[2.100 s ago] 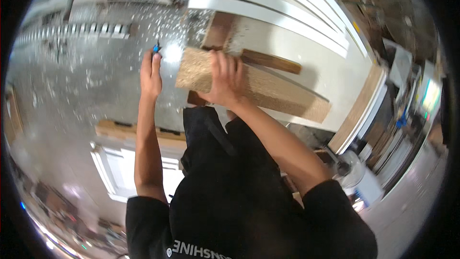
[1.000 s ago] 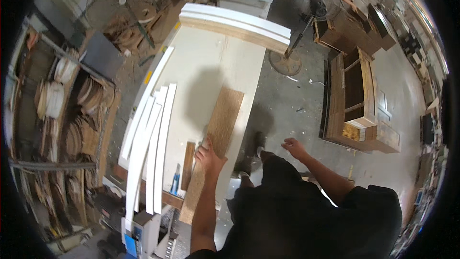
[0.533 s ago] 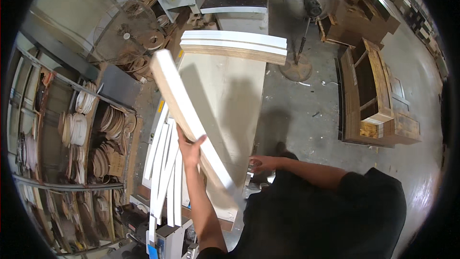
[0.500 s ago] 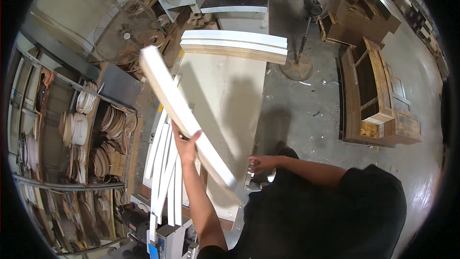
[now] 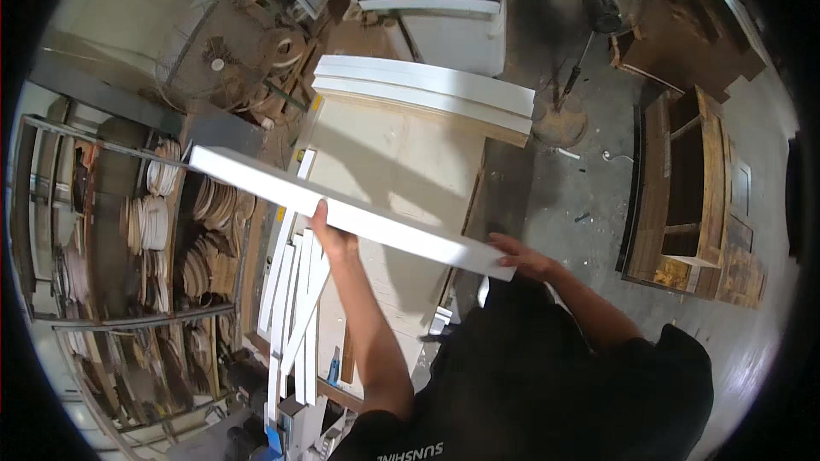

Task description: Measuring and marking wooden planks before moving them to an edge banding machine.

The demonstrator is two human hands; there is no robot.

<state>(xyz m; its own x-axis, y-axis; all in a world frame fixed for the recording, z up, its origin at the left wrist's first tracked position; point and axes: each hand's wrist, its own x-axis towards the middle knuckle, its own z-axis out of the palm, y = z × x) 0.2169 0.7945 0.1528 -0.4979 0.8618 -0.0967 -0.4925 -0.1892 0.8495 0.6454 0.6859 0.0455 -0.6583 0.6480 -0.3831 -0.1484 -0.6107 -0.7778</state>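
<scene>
A long white-faced board (image 5: 384, 226) is held up crosswise in front of me, its left end higher in the picture than its right. My left hand (image 5: 333, 235) grips it near the middle, thumb over the near edge and the other fingers hidden beneath. At its right end my right hand (image 5: 528, 258) is closed around the edge. Below the board lies a pale worktable (image 5: 410, 137). Across the table's far end rests a stack of white-topped boards (image 5: 418, 94). Several narrow white strips (image 5: 295, 316) lie along the table's left side.
Shelves with coiled edging rolls (image 5: 149, 235) stand at the left. A large caged fan (image 5: 218, 60) is behind them, and a pedestal fan (image 5: 602, 8) stands beyond the table. Brown wooden cabinet frames (image 5: 683, 179) sit on the floor at the right. A blue-handled cutter (image 5: 334, 367) lies near the strips.
The board has turned from a steep slant to nearly crosswise, its far end swinging left and toward me. My right hand has come up from the table's right edge and taken hold of its right end.
</scene>
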